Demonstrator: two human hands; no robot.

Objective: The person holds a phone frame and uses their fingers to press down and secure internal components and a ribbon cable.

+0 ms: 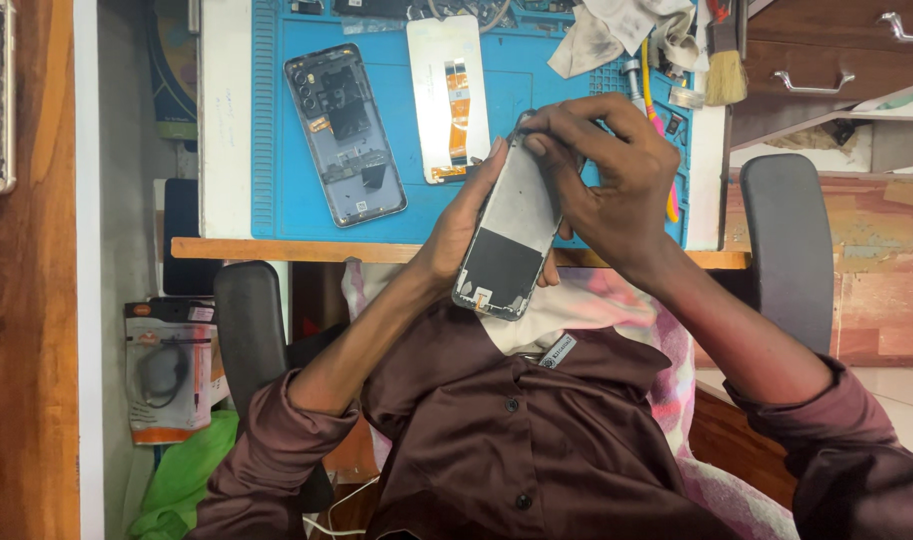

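A: What is the person holding?

B: A phone frame [509,235], a thin metal-and-black panel, is being held upright over the table's wooden front edge [276,249], just above the person's lap. The left hand [463,222] is cupping it from behind, fingers curled around its left edge. The right hand [606,170] is closing over the top end, fingertips pinching at the upper corner.

A: How is it likely to handle?

B: It is looking light and stiff, yet probably fragile; a thin panel like this could bend or crack if it is twisted. The long edges seem the safest place to grip, keeping fingers off the dark lower section.

A: And what is lying around it?

B: Behind it, on the blue work mat [276,120], 1 opened phone body [345,133] is lying with its insides showing, and beside that 1 white display panel [448,98] with an orange ribbon cable. A crumpled cloth [616,32] and a brush [724,62] are sitting at the far right, near some tools partly hidden by the right hand. The chair armrests [248,330] are flanking both elbows, narrowing the space for moving.
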